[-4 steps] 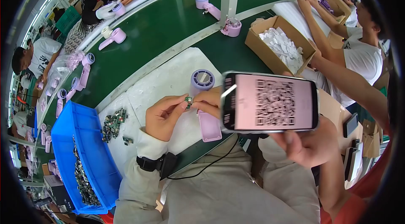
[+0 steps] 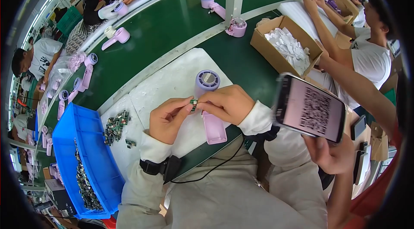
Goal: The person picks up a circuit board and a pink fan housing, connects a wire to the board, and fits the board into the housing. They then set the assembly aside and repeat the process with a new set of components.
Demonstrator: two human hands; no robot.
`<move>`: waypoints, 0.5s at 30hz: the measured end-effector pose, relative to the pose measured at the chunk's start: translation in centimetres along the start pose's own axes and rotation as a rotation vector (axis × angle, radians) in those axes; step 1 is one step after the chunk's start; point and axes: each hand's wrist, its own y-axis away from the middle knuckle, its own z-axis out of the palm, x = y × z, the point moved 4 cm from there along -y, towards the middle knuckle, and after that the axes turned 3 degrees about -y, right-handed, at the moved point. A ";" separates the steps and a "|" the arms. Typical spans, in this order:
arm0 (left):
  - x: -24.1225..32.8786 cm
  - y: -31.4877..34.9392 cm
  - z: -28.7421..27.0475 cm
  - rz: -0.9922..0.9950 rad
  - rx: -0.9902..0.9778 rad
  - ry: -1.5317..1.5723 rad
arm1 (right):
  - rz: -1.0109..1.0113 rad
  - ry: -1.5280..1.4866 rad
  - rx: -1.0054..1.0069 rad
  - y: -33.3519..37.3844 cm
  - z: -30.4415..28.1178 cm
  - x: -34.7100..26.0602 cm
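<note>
The left hand [image 2: 166,119] has thumb and forefinger pinched on a small green circuit board [image 2: 193,103], the other fingers loosely curled. The right hand [image 2: 228,103] meets it from the other side, fingertips drawn together at the board's right edge; they seem to pinch it too, though whether they grip the board itself or a tiny part on it I cannot tell.

The board is held above the right part of a white foam sheet [image 2: 159,87] laid along the near edge of the green tabletop [image 2: 239,62]. Just beyond the fingers, by the sheet's right edge, stands a round purple fan head [image 2: 207,81]. A pink handle shell [image 2: 215,129] lies hollow side up at the sheet's near right edge; the right hand hides whether the two are joined. Work on this unit looks partway along: the shell is uncovered and the board is out in the fingers.

Toward the sheet's left edge is a loose heap of boards [image 2: 115,126], with a few strays just beside it, so many more remain unhandled. Past that edge sits a blue bin [image 2: 71,121] with small parts inside. At the tabletop's right side is a cardboard box [image 2: 271,56] of white pieces; nearer, another person's hand [image 2: 332,151] holds a phone [image 2: 309,107].
</note>
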 end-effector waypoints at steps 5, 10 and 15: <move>0.2 0.5 0.2 -0.021 0.009 0.051 | 0.010 -0.014 0.016 0.3 0.2 -0.3; 0.1 -0.2 0.3 -0.037 0.000 0.149 | 0.002 -0.062 0.037 -0.2 0.4 0.4; -0.2 -0.7 -0.2 -0.122 -0.049 0.237 | 0.139 -0.074 -0.023 -0.8 0.1 -0.3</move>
